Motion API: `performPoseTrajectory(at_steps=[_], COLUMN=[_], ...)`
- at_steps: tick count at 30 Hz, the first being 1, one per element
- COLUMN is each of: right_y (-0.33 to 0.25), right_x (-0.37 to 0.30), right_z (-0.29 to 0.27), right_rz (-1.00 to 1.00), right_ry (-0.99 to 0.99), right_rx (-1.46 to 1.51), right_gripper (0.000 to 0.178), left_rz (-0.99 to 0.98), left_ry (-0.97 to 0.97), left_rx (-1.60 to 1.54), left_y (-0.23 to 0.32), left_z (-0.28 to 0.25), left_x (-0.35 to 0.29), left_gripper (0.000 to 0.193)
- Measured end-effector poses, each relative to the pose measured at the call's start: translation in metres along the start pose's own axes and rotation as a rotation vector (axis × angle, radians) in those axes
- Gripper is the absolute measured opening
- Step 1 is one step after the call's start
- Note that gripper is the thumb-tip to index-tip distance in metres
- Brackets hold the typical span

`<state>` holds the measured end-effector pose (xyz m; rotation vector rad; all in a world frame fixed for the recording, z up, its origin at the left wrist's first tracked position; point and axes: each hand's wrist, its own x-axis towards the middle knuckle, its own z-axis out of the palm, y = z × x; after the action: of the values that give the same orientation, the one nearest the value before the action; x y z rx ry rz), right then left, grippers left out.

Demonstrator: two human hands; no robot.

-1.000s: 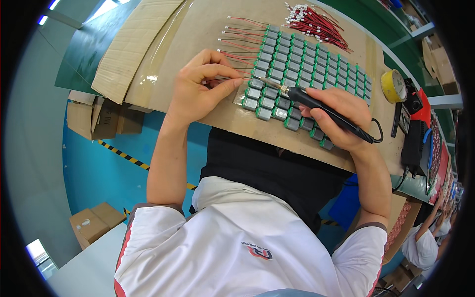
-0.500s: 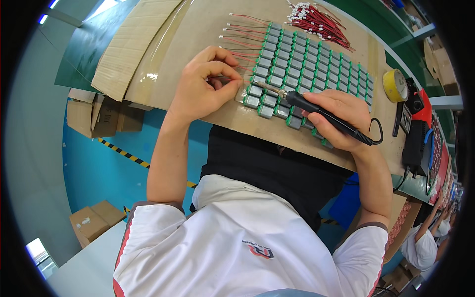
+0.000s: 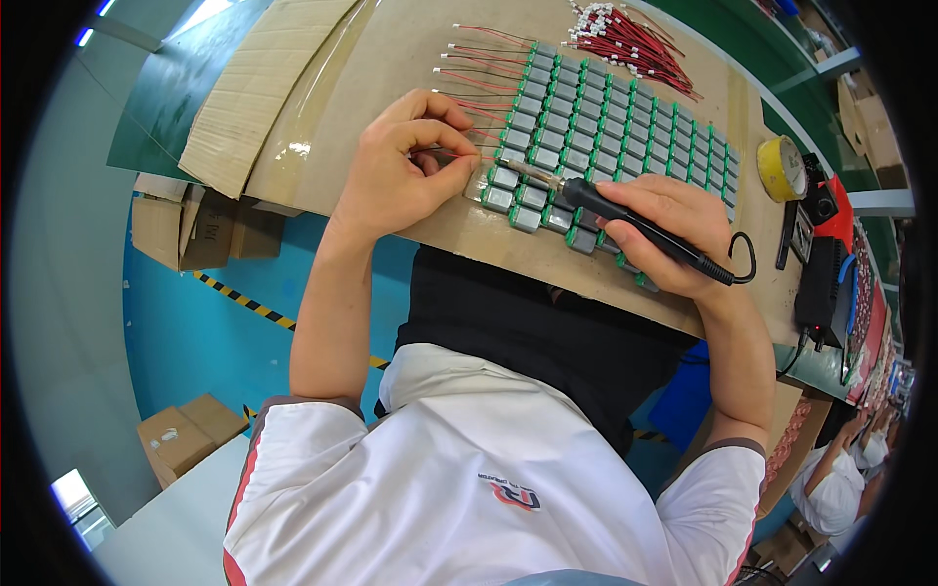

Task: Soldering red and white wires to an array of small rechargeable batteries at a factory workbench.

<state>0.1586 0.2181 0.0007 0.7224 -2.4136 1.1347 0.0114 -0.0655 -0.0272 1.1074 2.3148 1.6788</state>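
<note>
Rows of small grey blocks with green circuit-board edges point(image 3: 576, 125) lie side by side on the brown work surface point(image 3: 371, 73). Thin red and black wires point(image 3: 489, 70) with white connectors stick out leftward from the blocks in the far left column. My left hand point(image 3: 415, 166) is closed in a pinch on a thin red wire point(image 3: 488, 159) at the column's near end. A black-handled soldering iron point(image 3: 593, 201) is gripped in my right hand point(image 3: 674, 234). Its tip is at the green edge of a block, close beside my left fingertips.
A pile of red wires with white connectors point(image 3: 635, 44) lies at the back. On the right are a yellow tape roll point(image 3: 782, 168) and a black box with a cord point(image 3: 819, 293). Flattened cardboard point(image 3: 264, 93) covers the left side. Other people point(image 3: 831, 488) sit at far right.
My hands and the soldering iron have stayed almost in place. A bit of red wire now shows at my left fingertips. People at the far right have shifted slightly.
</note>
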Motion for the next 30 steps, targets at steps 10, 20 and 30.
performPoseTrajectory(at_steps=[10, 20, 30], right_y=[0.0009, -0.0006, 0.0014], right_x=[0.0002, 0.0005, -0.0014], right_z=[0.0005, 0.0002, 0.0016], right_rz=[-0.037, -0.035, -0.033], right_ry=[0.011, 0.013, 0.052], right_rx=[-0.021, -0.031, -0.017], right_gripper=[0.037, 0.037, 0.036], left_rz=[-0.003, -0.005, -0.007], left_ry=[0.003, -0.002, -0.003], left_rx=[0.005, 0.012, 0.023], left_y=[0.0011, 0.0012, 0.0022], left_z=[0.0005, 0.0004, 0.0002], left_x=[-0.0004, -0.0001, 0.0], left_gripper=[0.006, 0.006, 0.006])
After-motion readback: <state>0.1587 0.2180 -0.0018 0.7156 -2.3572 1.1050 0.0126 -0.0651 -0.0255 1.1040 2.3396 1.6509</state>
